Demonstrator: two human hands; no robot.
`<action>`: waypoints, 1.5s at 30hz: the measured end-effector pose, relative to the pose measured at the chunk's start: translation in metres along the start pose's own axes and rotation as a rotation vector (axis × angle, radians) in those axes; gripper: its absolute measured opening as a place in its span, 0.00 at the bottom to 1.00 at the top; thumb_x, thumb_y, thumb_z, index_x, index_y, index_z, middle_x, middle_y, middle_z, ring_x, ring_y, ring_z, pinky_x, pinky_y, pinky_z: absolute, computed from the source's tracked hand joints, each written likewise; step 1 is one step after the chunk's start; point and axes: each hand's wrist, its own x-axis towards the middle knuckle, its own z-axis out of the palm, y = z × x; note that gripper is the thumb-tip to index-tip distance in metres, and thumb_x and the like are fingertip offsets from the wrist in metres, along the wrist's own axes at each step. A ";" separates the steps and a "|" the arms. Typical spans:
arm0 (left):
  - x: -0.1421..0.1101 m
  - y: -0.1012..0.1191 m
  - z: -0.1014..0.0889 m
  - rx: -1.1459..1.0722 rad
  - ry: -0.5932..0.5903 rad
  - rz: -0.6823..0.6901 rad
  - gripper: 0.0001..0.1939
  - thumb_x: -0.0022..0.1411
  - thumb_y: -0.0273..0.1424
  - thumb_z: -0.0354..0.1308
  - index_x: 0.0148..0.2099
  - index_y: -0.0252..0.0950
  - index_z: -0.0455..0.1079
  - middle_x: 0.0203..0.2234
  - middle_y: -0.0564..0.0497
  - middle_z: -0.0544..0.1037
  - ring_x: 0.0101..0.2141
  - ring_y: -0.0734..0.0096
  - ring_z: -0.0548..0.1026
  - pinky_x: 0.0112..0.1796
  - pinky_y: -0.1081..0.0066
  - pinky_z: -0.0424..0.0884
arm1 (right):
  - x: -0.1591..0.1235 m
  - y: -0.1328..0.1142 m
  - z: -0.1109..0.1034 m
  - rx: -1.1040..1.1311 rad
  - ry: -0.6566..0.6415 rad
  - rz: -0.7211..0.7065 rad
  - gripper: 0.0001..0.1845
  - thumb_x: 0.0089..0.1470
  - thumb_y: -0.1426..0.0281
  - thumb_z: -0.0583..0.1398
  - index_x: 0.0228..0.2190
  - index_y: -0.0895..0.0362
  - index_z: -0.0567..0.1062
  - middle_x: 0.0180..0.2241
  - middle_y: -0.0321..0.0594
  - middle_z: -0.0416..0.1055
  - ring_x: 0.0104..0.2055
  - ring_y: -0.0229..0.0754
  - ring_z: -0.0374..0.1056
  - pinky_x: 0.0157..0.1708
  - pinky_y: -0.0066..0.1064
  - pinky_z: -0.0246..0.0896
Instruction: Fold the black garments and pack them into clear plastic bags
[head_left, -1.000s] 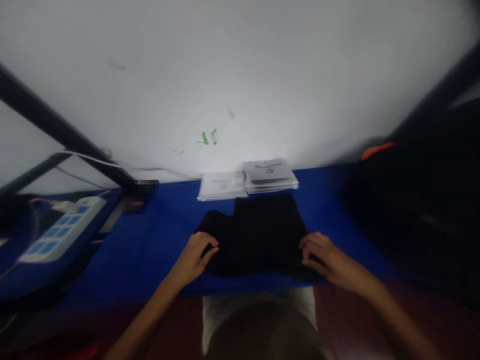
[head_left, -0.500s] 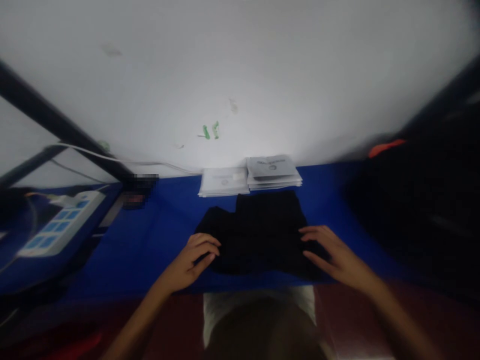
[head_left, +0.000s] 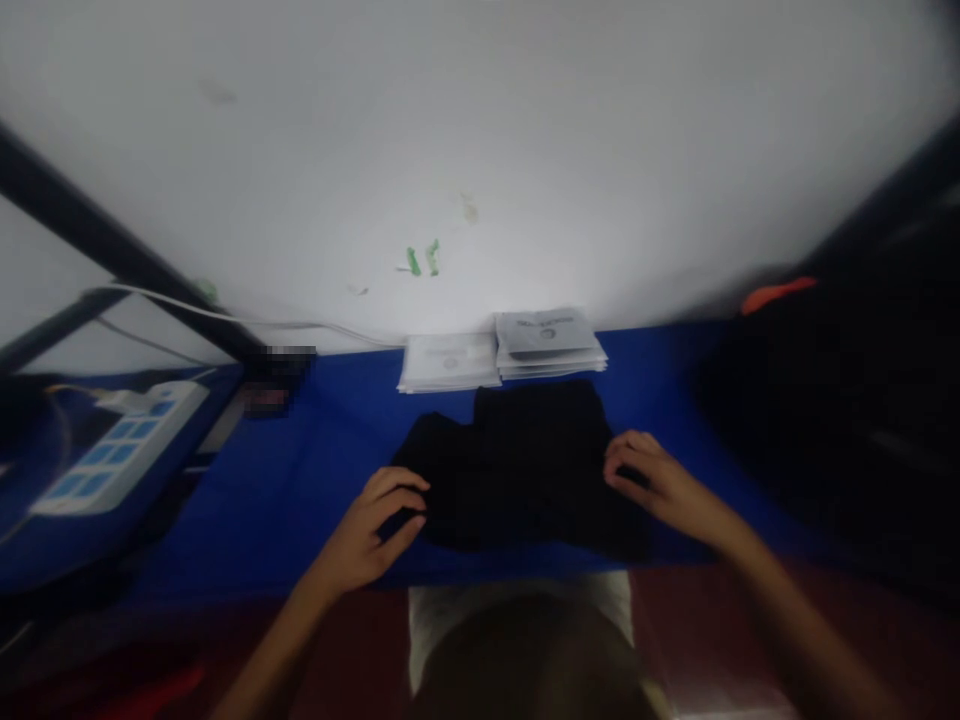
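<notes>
A dark black garment (head_left: pixel 525 465) lies spread on the blue table cover, its folds hard to make out in the dim light. At its left edge, my left hand (head_left: pixel 379 525) rests with fingers slightly bent and apart, fingertips touching the fabric. My right hand (head_left: pixel 660 485) is at the garment's right edge, its thumb and fingertips drawn close together on the cloth there. Just beyond the garment are two stacks of flat printed packets, a lower left stack (head_left: pixel 450 365) and a taller right stack (head_left: pixel 551 345).
A white power strip (head_left: pixel 124 450) with blue sockets is at the left, and a white cable (head_left: pixel 262 322) runs along the wall. A large dark mass (head_left: pixel 847 430) takes up the right side, with an orange piece (head_left: pixel 776 295) at its top. The blue table cover (head_left: pixel 300 480) meets the wall.
My right hand has moved up along the garment's right edge, and its fingertips have come together. My left hand has shifted slightly left. The garment looks nearly the same.
</notes>
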 end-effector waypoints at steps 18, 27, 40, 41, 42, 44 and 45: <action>0.038 -0.022 -0.003 -0.189 0.064 -0.338 0.12 0.65 0.41 0.54 0.41 0.38 0.68 0.21 0.57 0.69 0.24 0.74 0.68 0.28 0.75 0.64 | 0.017 0.010 0.007 0.076 0.192 0.163 0.10 0.62 0.61 0.54 0.41 0.51 0.69 0.33 0.38 0.74 0.35 0.44 0.72 0.34 0.33 0.65; 0.075 -0.017 0.002 0.436 -0.139 -0.394 0.16 0.68 0.41 0.48 0.54 0.39 0.64 0.28 0.51 0.76 0.30 0.62 0.76 0.29 0.70 0.64 | 0.039 0.039 0.008 -0.214 0.203 0.068 0.11 0.61 0.67 0.53 0.44 0.54 0.69 0.42 0.47 0.71 0.43 0.51 0.72 0.44 0.42 0.68; 0.174 -0.017 0.052 0.240 -0.079 0.007 0.15 0.64 0.35 0.56 0.51 0.35 0.68 0.45 0.44 0.72 0.46 0.58 0.72 0.47 0.60 0.69 | 0.093 0.053 -0.004 -0.334 0.188 0.002 0.12 0.56 0.73 0.56 0.43 0.59 0.72 0.38 0.49 0.70 0.42 0.50 0.67 0.45 0.42 0.64; 0.178 -0.017 0.054 0.254 -0.086 0.008 0.13 0.63 0.33 0.57 0.49 0.35 0.69 0.42 0.44 0.72 0.45 0.58 0.72 0.46 0.59 0.70 | 0.093 0.052 -0.005 -0.338 0.185 0.004 0.10 0.56 0.74 0.57 0.41 0.59 0.73 0.36 0.47 0.70 0.41 0.49 0.67 0.43 0.41 0.64; 0.179 -0.016 0.054 0.263 -0.089 0.006 0.11 0.62 0.32 0.57 0.47 0.35 0.69 0.40 0.44 0.73 0.43 0.58 0.71 0.45 0.59 0.70 | 0.093 0.050 -0.006 -0.337 0.191 -0.002 0.09 0.56 0.75 0.57 0.40 0.58 0.73 0.35 0.46 0.70 0.39 0.48 0.66 0.41 0.39 0.64; 0.176 -0.010 0.048 0.253 -0.064 0.010 0.08 0.62 0.30 0.56 0.45 0.35 0.69 0.37 0.46 0.73 0.41 0.59 0.71 0.43 0.60 0.70 | 0.088 0.043 -0.011 -0.325 0.221 -0.045 0.08 0.56 0.75 0.57 0.38 0.57 0.74 0.33 0.44 0.69 0.38 0.47 0.65 0.40 0.38 0.63; 0.172 -0.005 0.043 0.234 -0.037 0.023 0.07 0.63 0.29 0.55 0.44 0.36 0.69 0.37 0.46 0.72 0.41 0.60 0.70 0.43 0.61 0.70 | 0.083 0.037 -0.013 -0.314 0.239 -0.081 0.07 0.57 0.74 0.56 0.37 0.57 0.74 0.33 0.44 0.69 0.38 0.47 0.65 0.40 0.38 0.62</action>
